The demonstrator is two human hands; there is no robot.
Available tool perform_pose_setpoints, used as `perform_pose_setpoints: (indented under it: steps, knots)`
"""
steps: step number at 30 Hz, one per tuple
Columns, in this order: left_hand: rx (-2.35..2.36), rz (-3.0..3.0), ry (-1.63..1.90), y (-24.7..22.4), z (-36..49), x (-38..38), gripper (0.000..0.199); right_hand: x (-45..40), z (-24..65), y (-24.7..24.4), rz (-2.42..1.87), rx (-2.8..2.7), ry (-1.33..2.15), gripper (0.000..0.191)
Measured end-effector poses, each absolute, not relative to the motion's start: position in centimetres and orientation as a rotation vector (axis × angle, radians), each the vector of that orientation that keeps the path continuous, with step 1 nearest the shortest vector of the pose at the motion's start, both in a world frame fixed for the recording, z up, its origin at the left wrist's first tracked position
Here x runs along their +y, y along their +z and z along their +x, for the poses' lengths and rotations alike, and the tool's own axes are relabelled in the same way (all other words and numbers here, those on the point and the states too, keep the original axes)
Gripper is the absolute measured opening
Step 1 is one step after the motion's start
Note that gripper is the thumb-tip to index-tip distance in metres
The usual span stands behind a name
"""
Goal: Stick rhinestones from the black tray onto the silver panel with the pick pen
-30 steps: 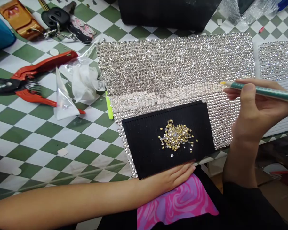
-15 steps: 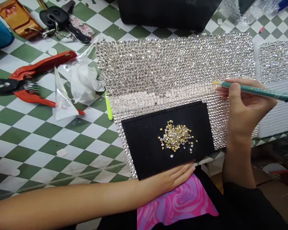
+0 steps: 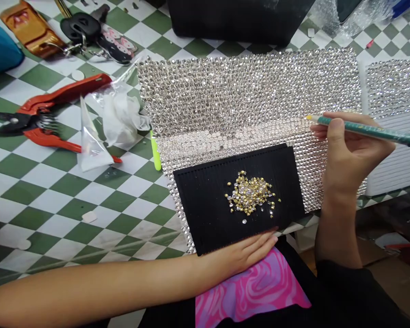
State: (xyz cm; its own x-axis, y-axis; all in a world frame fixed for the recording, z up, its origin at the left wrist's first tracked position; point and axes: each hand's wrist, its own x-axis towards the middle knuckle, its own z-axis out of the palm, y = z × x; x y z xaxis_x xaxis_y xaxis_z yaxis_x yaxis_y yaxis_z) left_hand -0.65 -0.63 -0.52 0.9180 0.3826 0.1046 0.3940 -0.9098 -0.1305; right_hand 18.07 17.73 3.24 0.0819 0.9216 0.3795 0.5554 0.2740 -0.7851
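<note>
Rhinestone sheet (image 3: 246, 95), flat on the checkered table (image 3: 99, 191), partly beneath the black tray (image 3: 205, 205) bearing loose stones (image 3: 249, 193). The right hand (image 3: 351, 150) grips a green pencil (image 3: 365, 130), its yellow tip at the sheet. The left hand (image 3: 249, 253), holding nothing visible, lies along the tray's near edge. Red-handled pruners (image 3: 51, 98) lie left of the sheet.
</note>
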Motion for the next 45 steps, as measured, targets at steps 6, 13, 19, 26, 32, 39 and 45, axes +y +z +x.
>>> perform_pose_setpoints:
  steps: [6,13,19,26,32,39,45]
  knots:
    - [-0.625,-2.956,-0.148,-0.5,-0.7,-0.6,0.06,17.9,18.2,3.2,-1.405,-1.634,0.465,0.018]
    - [-0.606,-2.93,-0.103,-0.5,-0.6,-0.7,0.06,17.9,18.1,3.3,-1.423,-1.626,0.447,0.015]
    - [-0.608,-2.915,-0.113,-0.7,-0.5,-0.8,0.061,18.0,18.3,3.2,-1.366,-1.604,0.468,0.017]
    - [-0.637,-2.941,-0.146,-0.6,-0.5,-0.7,0.059,17.3,17.6,4.5,-1.282,-1.584,0.548,0.017]
    - [-0.642,-2.931,-0.116,-0.6,-0.4,-0.8,0.057,13.8,16.7,5.8,-1.143,-1.787,0.709,0.026]
    - [-0.716,-2.928,-0.234,-1.1,-0.3,-1.0,0.056,11.8,14.9,5.6,-1.145,-1.878,0.955,0.04]
    - [-0.735,-2.923,-0.258,-1.6,0.0,-1.5,0.057,11.5,14.6,4.8,-1.219,-1.824,0.832,0.029]
